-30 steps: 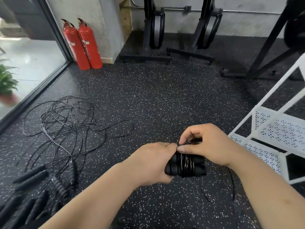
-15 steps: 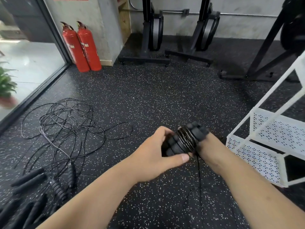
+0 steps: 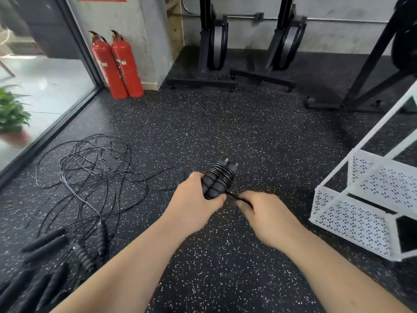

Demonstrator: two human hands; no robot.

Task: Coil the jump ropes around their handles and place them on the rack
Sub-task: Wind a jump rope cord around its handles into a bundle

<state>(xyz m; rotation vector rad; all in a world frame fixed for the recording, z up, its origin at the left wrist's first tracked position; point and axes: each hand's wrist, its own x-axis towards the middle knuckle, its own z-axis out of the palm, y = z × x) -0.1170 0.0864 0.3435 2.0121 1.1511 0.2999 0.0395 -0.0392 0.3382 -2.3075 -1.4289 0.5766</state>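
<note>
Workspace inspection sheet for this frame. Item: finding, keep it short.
Surface: black speckled floor.
Job's things: two handles side by side, rope coil wound round their far end; white rack on the right; tangled ropes and loose handles on the floor to the left.
Clutter: nothing seen.
Hands: left hand grips the two handles; right hand pinches the rope end.
Cables: nothing seen besides the ropes.
Surroundings: two fire extinguishers, glass wall, potted plant, black gym machines.
</note>
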